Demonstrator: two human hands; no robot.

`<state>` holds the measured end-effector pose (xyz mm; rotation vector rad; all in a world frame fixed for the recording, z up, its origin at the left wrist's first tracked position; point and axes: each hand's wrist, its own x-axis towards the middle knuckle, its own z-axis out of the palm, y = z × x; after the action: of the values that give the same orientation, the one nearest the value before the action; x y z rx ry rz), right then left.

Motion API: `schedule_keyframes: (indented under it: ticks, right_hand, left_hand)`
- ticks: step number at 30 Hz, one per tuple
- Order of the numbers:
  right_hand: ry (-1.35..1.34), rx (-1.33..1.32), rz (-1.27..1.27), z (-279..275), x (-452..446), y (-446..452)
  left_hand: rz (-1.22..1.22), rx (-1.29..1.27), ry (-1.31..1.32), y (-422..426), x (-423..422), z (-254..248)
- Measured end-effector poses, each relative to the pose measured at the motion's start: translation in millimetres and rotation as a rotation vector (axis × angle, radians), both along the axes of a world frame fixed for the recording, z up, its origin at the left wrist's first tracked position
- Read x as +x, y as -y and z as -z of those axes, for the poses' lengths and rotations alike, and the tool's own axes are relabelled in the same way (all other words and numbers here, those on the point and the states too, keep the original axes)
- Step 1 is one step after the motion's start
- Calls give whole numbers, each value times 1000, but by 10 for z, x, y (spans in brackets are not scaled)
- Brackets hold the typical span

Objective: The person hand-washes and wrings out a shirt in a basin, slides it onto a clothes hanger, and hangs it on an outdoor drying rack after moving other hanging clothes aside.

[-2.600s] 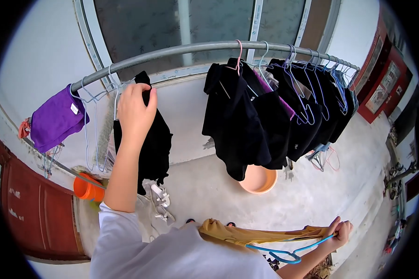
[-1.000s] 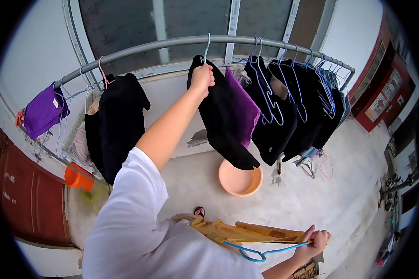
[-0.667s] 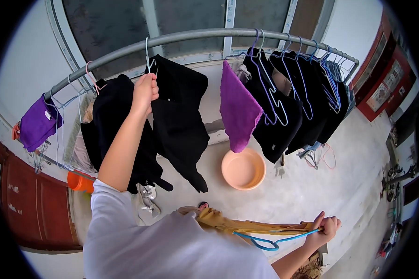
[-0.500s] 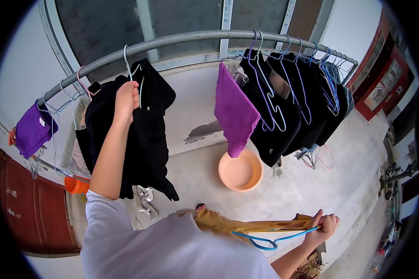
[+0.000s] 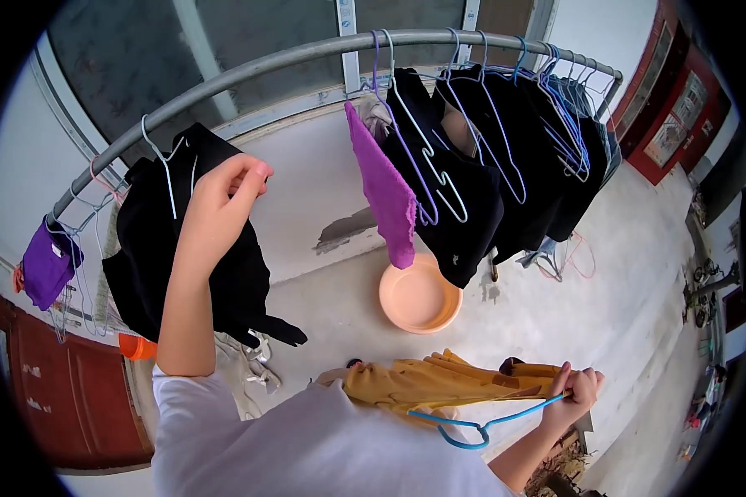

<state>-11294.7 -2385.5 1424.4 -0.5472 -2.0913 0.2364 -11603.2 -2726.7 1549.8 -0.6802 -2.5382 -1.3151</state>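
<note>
My left hand (image 5: 222, 197) is raised in front of a black garment (image 5: 153, 236), its fingers curled in against the thumb with nothing in them. The garment hangs on a pale wire hanger (image 5: 171, 186), just left of the hand and hooked over a metal rail (image 5: 278, 58). Low on the right, my right hand (image 5: 583, 389) grips one end of a blue clothes hanger (image 5: 472, 445) together with the edge of a mustard-yellow garment (image 5: 427, 381). That garment stretches left across my front, and its far end is partly hidden by my white shirt.
Farther right on the rail hang a purple cloth (image 5: 381, 186), several dark garments (image 5: 456, 224) and bunched hangers. A peach basin (image 5: 421, 302) stands on the concrete floor below. A darker purple cloth (image 5: 50, 265) hangs at far left, with an orange container (image 5: 138, 346) lower down.
My left hand has let go of the pale hanger's hook and moved off it to the right. My right hand still holds the blue hanger and yellow garment. The view has shifted slightly.
</note>
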Motion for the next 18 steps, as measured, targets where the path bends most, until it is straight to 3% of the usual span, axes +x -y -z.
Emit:
schedule_keyframes:
  ticks: [5, 10, 12, 14, 18]
  right_hand:
    - [-26, 1, -64, -48, 83, -445]
    - [-21, 42, -110, -105, 214, -860]
    - [-29, 51, -113, -110, 212, -992]
    - [-34, 70, -111, -96, 248, -1107]
    - [-22, 78, -111, -42, 240, -1328]
  left_hand:
    - [168, 179, 379, -1314, -631, 381]
    - [284, 1011, 728, -2024, -959, 501]
    - [203, 1194, 689, -2078, -986, 573]
    - [169, 1119, 468, -1930, -1024, 685]
    - [45, 1079, 364, -1427, -952, 668]
